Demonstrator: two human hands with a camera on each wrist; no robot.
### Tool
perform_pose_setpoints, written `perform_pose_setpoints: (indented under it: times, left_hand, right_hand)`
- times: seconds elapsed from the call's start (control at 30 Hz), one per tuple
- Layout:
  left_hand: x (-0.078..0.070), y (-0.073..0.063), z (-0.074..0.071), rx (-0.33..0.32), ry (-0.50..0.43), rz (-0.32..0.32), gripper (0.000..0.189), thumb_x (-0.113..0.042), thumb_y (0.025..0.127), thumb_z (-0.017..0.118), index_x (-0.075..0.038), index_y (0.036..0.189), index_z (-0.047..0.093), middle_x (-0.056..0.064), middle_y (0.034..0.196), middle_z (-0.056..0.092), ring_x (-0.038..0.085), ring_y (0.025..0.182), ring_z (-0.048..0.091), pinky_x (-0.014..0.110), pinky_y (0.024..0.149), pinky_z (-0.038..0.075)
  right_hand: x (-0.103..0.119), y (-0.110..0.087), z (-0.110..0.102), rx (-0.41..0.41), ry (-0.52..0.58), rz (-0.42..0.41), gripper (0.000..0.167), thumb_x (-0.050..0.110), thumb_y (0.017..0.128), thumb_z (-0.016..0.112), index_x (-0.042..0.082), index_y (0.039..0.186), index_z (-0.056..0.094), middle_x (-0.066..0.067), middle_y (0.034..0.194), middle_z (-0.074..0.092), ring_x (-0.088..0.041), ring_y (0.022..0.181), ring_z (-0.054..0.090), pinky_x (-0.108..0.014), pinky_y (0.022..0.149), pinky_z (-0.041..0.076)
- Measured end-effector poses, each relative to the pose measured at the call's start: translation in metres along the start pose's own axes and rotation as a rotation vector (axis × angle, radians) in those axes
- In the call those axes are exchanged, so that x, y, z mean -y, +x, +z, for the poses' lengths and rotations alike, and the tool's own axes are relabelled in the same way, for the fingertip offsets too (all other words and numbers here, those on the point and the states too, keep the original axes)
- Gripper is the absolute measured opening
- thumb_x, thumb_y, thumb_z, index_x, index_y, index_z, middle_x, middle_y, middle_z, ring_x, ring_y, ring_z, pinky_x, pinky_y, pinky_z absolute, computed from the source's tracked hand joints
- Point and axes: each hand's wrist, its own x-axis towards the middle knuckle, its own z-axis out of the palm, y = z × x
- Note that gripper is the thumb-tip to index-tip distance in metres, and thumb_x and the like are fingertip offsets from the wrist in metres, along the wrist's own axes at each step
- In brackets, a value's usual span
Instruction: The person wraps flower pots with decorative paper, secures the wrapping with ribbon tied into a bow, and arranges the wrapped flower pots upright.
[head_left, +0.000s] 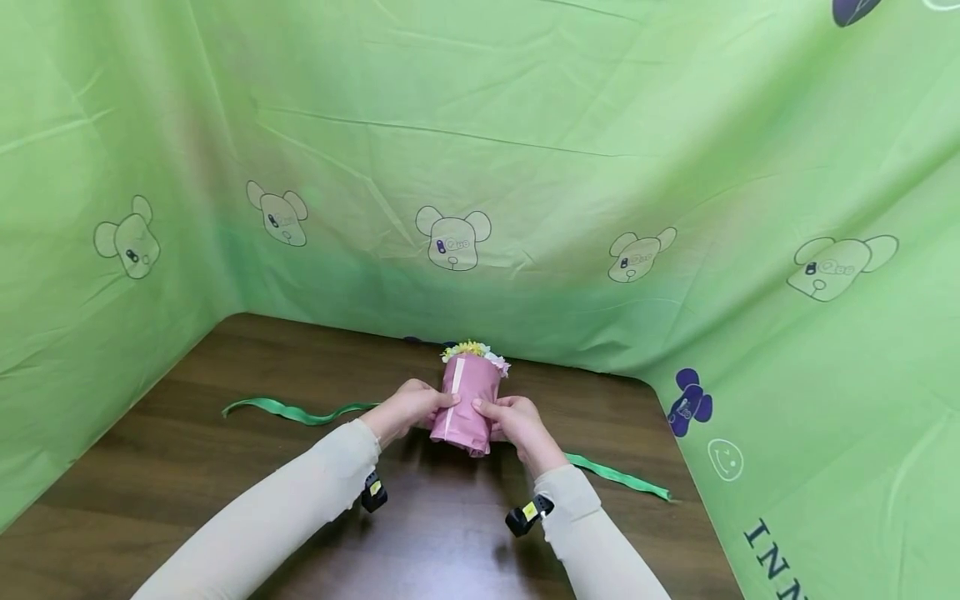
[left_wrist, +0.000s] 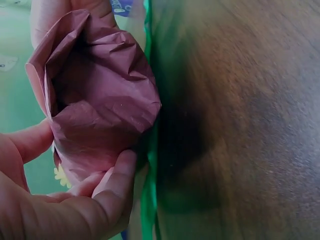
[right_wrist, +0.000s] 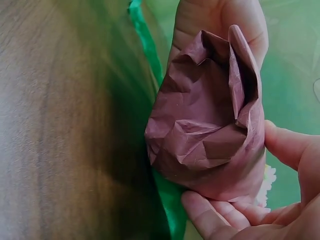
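Both hands hold a small bouquet wrapped in pink paper (head_left: 471,400), with yellow, white and pale pink flowers (head_left: 472,348) showing at its far end. My left hand (head_left: 411,408) grips the wrap from the left, thumb on top and fingers underneath. From the right, my right hand (head_left: 519,421) grips it the same way. The wrap's near end is crumpled and folded inward, a hollow of creased paper (left_wrist: 100,85) in the left wrist view. A green ribbon (head_left: 296,412) stretches out on both sides, its middle passing behind the bouquet.
The brown wooden table (head_left: 150,467) lies under the arms. Green cloth (head_left: 450,167) printed with bear heads rises behind and at both sides. The ribbon's right end (head_left: 618,477) lies on the table beyond the right wrist. Each wrist carries a small black camera (head_left: 373,492).
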Motion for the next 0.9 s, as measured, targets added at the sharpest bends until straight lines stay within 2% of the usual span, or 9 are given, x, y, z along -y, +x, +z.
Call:
perform_pose_setpoints:
  times: [0.2, 0.4, 0.63, 0.9]
  left_hand:
    - [0.004, 0.002, 0.000, 0.018, 0.024, -0.019, 0.026, -0.020, 0.095, 0.071, 0.007, 0.095, 0.069, 0.006, 0.076, 0.069, 0.013, 0.069, 0.067, 0.030, 0.068, 0.061]
    - [0.000, 0.003, 0.000, 0.043, 0.038, -0.024, 0.030, -0.022, 0.096, 0.071, 0.008, 0.099, 0.069, 0.010, 0.081, 0.071, 0.016, 0.072, 0.069, 0.034, 0.071, 0.061]
    - [-0.004, 0.001, -0.001, 0.063, 0.073, -0.067, 0.033, -0.025, 0.095, 0.073, 0.007, 0.101, 0.068, 0.011, 0.083, 0.072, 0.019, 0.072, 0.071, 0.037, 0.071, 0.062]
    - [0.000, -0.007, -0.004, 0.111, 0.140, -0.103, 0.037, -0.027, 0.092, 0.075, 0.007, 0.104, 0.066, 0.014, 0.089, 0.070, 0.024, 0.078, 0.072, 0.040, 0.075, 0.062]
  right_hand:
    - [-0.007, -0.002, 0.000, 0.012, -0.011, -0.015, 0.040, 0.022, 0.095, 0.073, -0.011, 0.112, 0.059, -0.008, 0.077, 0.068, -0.015, 0.065, 0.070, -0.039, 0.071, 0.062]
    - [-0.004, -0.002, -0.003, 0.019, -0.043, -0.002, 0.042, 0.025, 0.095, 0.073, -0.011, 0.112, 0.059, -0.010, 0.079, 0.069, -0.017, 0.066, 0.070, -0.040, 0.072, 0.062]
    - [-0.005, 0.000, -0.009, 0.104, -0.045, 0.052, 0.039, 0.024, 0.096, 0.072, -0.010, 0.111, 0.059, -0.011, 0.082, 0.068, -0.019, 0.071, 0.068, -0.043, 0.077, 0.062]
    - [-0.012, -0.012, -0.010, 0.158, -0.069, 0.075, 0.039, 0.026, 0.097, 0.071, -0.010, 0.110, 0.062, -0.012, 0.085, 0.070, -0.019, 0.075, 0.069, -0.044, 0.079, 0.062]
